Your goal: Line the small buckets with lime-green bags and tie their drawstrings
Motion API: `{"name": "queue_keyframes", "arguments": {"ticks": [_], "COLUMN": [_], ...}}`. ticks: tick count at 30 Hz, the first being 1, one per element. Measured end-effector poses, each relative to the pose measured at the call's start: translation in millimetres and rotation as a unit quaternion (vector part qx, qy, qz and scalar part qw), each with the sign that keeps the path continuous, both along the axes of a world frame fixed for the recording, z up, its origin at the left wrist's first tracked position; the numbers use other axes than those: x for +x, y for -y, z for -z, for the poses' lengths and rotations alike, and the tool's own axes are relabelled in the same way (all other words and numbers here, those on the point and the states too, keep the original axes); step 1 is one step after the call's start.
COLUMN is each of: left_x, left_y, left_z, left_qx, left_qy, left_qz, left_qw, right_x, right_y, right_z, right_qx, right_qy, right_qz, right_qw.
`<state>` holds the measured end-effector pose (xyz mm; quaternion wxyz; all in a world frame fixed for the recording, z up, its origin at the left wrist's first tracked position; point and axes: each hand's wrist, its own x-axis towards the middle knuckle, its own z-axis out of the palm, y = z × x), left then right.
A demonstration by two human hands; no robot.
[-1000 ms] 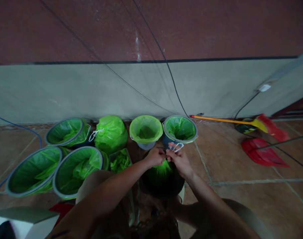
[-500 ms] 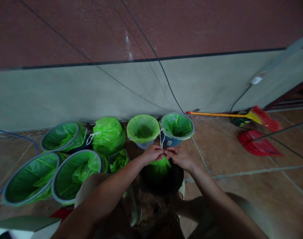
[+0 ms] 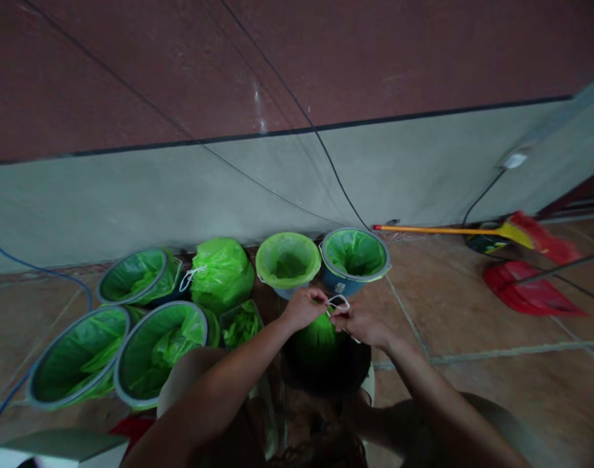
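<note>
Between my knees stands a black bucket (image 3: 326, 377) with a bright green plastic bag (image 3: 321, 333) gathered to a neck above it. A white drawstring (image 3: 339, 300) loops up from the bag's neck between both hands. My left hand (image 3: 304, 308) pinches the string with its fingertips on the left side. On the right, my right hand (image 3: 359, 325) is closed on the string too, and a white end hangs out below the fingers. Both hands are just above the bag's neck, close together.
Green-lined buckets stand along the wall, including a light one (image 3: 288, 260) and a blue one (image 3: 355, 253). A tied green bag (image 3: 223, 273) sits left of them, with several lined bins (image 3: 160, 351) farther left. Right lie a broom (image 3: 438, 230) and red dustpan (image 3: 526, 289).
The string, earlier drawn up in a thin upright strand, now forms a wider loop between my hands. My hands have parted slightly. The view has shifted a little.
</note>
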<state>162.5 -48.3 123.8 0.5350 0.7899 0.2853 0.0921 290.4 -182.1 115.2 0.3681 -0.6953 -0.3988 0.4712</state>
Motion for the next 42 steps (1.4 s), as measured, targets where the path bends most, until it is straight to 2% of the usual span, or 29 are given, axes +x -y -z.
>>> {"name": "queue_keyframes", "arguments": {"ticks": [8, 12, 18, 23, 26, 29, 31, 34, 38, 40, 42], "left_x": [2, 4, 2, 1, 0, -2, -3, -6, -8, -8, -7], "left_y": [4, 10, 15, 10, 7, 3, 1, -3, -4, 0, 5], "left_z": [1.2, 6.2, 9.6, 14.9, 21.3, 30.5, 36.8, 43.6, 47.1, 48.2, 49.5], "left_qx": [-0.046, -0.071, -0.048, -0.125, -0.087, -0.013, 0.008, 0.001, -0.022, -0.06, -0.128], "left_qy": [0.076, 0.074, 0.075, 0.048, 0.006, -0.041, -0.061, -0.074, -0.077, -0.076, -0.076], "left_qz": [-0.015, -0.033, -0.056, -0.025, -0.017, -0.029, -0.023, -0.015, -0.042, -0.061, -0.076], "left_qw": [0.996, 0.994, 0.994, 0.991, 0.996, 0.999, 0.998, 0.997, 0.996, 0.993, 0.986], "right_x": [5, -1, -5, -2, 2, 5, 7, 8, -3, -14, -25], "right_y": [-6, -9, -10, -10, -8, -6, -4, -1, 2, 2, 1], "right_z": [-7.6, -12.6, -22.7, -12.1, -5.6, -3.1, -2.3, -0.4, 7.3, 15.2, 24.9], "right_qx": [0.04, 0.057, 0.031, 0.012, -0.01, -0.074, -0.125, -0.138, -0.066, -0.048, -0.044], "right_qy": [-0.007, -0.057, -0.081, -0.048, 0.097, 0.285, 0.348, 0.355, 0.315, 0.295, 0.261], "right_qz": [0.096, 0.1, 0.116, 0.133, 0.105, 0.058, 0.029, 0.001, -0.032, -0.056, -0.048], "right_qw": [0.995, 0.992, 0.989, 0.99, 0.99, 0.954, 0.929, 0.924, 0.946, 0.953, 0.963]}}
